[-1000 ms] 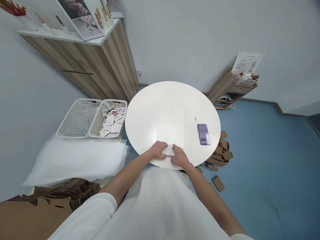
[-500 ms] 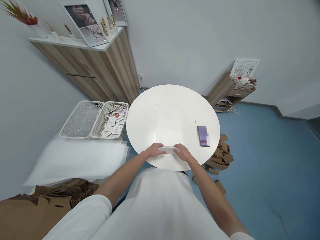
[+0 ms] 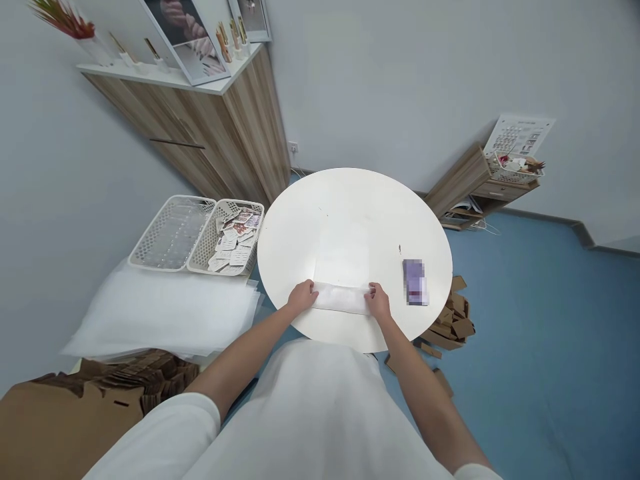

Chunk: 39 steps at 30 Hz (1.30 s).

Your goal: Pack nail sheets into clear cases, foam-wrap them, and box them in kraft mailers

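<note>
On the round white table [image 3: 350,193], near its front edge, lies a strip of white foam sheet [image 3: 342,299], folded or rolled flat and wide. My left hand [image 3: 302,297] pinches its left end, fingers curled round the edge. At the opposite end, my right hand [image 3: 378,301] grips the sheet between thumb and fingers. A thin translucent part of the sheet extends over the table beyond the strip. Whether anything is wrapped inside cannot be seen. To the right of my right hand lies a purple phone-like object [image 3: 415,283], blurred out.
Left of the table are a basket of printed cards [image 3: 233,240], a basket of clear plastic pieces [image 3: 173,233], stacked white sheets [image 3: 165,310] and flattened cardboard boxes [image 3: 75,413]. Brown cardboard boxes [image 3: 453,320] lie on the floor at right. A wooden cabinet [image 3: 215,127] stands behind left.
My hands have moved apart, each to one end of the white sheet. The short narrow roll between them now shows as a longer, flatter strip. The view has shifted slightly.
</note>
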Motion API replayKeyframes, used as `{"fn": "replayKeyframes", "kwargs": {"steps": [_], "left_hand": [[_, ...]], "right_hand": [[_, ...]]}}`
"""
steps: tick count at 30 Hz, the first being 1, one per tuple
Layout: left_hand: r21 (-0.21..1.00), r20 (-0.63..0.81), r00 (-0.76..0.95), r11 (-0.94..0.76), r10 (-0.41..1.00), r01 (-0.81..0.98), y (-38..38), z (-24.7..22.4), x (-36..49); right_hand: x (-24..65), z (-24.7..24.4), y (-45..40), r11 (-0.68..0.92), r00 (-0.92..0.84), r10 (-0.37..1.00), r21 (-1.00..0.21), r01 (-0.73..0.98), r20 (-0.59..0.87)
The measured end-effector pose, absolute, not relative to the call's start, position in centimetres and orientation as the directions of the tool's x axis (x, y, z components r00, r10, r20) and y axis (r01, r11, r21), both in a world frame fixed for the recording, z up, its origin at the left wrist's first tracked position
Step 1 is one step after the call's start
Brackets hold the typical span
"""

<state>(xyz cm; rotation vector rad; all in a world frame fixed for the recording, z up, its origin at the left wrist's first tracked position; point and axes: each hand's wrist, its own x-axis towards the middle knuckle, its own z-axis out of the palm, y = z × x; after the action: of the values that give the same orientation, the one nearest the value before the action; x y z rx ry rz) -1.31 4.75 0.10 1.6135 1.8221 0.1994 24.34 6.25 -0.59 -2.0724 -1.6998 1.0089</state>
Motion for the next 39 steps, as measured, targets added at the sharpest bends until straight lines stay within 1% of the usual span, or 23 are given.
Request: {"fn": "replayKeyframes", "kwargs": {"steps": [1, 2, 4, 6, 7, 9, 12, 14, 18, 25, 29, 32, 36, 37, 39], "left_hand": [[0.525, -0.315, -0.007, 0.180, 0.949, 0.832, 4.6, 0.3, -1.2], [0.515, -0.234, 0.013, 0.113, 0.972, 0.849, 4.5, 0.6, -1.0], [0.483, -0.107, 0.164, -0.093, 0.981, 0.870, 4.4, 1.2, -0.4], [0.447, -0.099, 0.375, -0.295, 0.922, 0.845, 4.4, 1.5, 0.3], [0.431, -0.119, 0.452, -0.364, 0.884, 0.826, 4.4, 1.6, 0.6], [0.403, -0.172, 0.525, -0.427, 0.834, 0.809, 4.4, 1.6, 1.2], [0.379, -0.225, 0.527, -0.425, 0.819, 0.822, 4.3, 1.6, 1.7], [0.376, -0.244, 0.529, -0.424, 0.813, 0.824, 4.1, 1.7, 1.7], [0.412, -0.261, 0.564, -0.438, 0.783, 0.799, 3.4, 2.2, 1.2], [0.529, -0.334, 0.609, -0.391, 0.720, 0.753, 1.5, 2.0, 0.3], [0.534, -0.298, 0.582, -0.373, 0.757, 0.759, 1.1, 2.0, 0.0], [0.584, -0.270, 0.520, -0.291, 0.811, 0.758, 1.7, 2.3, -0.5], [0.691, -0.318, 0.406, -0.084, 0.857, 0.718, 3.0, 2.5, -1.6], [0.699, -0.334, 0.374, -0.039, 0.865, 0.715, 3.3, 2.3, -1.8], [0.667, -0.366, 0.299, 0.024, 0.881, 0.745, 3.8, 2.0, -2.2]], "right_hand": [[24.0, -0.4, 6.0, -0.221, 0.064, 0.959, -0.585, 0.780, -0.277], [23.7, -0.2, 5.7, -0.138, 0.026, 0.978, -0.556, 0.819, -0.206], [22.9, 0.2, 5.2, 0.105, -0.170, 0.981, -0.488, 0.866, -0.092], [22.1, 0.4, 4.7, 0.322, -0.398, 0.914, -0.446, 0.835, -0.085], [21.8, 0.4, 4.5, 0.384, -0.470, 0.876, -0.434, 0.815, -0.108], [21.2, 0.3, 4.2, 0.424, -0.519, 0.839, -0.403, 0.811, -0.163], [20.8, 0.0, 3.8, 0.396, -0.492, 0.845, -0.371, 0.840, -0.211], [20.7, 0.1, 3.5, 0.376, -0.480, 0.848, -0.380, 0.845, -0.227], [21.0, 0.8, 2.3, 0.329, -0.481, 0.832, -0.454, 0.828, -0.275], [21.9, 2.3, 0.4, 0.180, -0.496, 0.752, -0.590, 0.788, -0.434], [22.2, 3.1, 1.0, 0.120, -0.491, 0.761, -0.650, 0.750, -0.425], [22.4, 3.5, 2.3, 0.037, -0.443, 0.792, -0.692, 0.721, -0.420], [22.7, 3.1, 4.1, -0.112, -0.359, 0.820, -0.740, 0.664, -0.447], [22.8, 2.9, 4.5, -0.146, -0.313, 0.841, -0.742, 0.655, -0.442], [22.9, 2.2, 5.0, -0.198, -0.212, 0.883, -0.740, 0.642, -0.419]]}}
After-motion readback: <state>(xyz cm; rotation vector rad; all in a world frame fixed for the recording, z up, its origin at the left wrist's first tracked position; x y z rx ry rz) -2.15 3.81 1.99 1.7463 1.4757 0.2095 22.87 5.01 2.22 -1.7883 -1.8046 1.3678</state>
